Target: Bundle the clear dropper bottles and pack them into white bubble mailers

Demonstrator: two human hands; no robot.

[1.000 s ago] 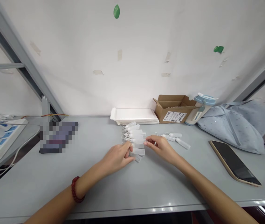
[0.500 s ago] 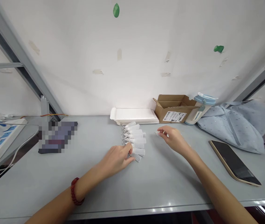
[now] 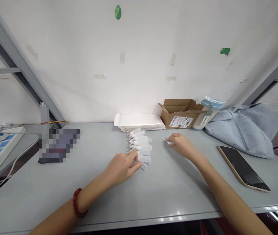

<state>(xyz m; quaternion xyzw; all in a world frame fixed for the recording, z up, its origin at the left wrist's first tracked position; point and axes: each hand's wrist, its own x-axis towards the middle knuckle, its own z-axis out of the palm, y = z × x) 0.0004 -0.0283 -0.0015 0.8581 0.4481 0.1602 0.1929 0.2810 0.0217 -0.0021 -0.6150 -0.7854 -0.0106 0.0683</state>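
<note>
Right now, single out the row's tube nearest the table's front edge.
The slanted end tube, partly covered by the left hand; the other tubes lie farther back.

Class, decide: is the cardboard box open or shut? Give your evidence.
Open: the cardboard box shows its inner walls above the front edge, and a flap juts out at its left.
</note>
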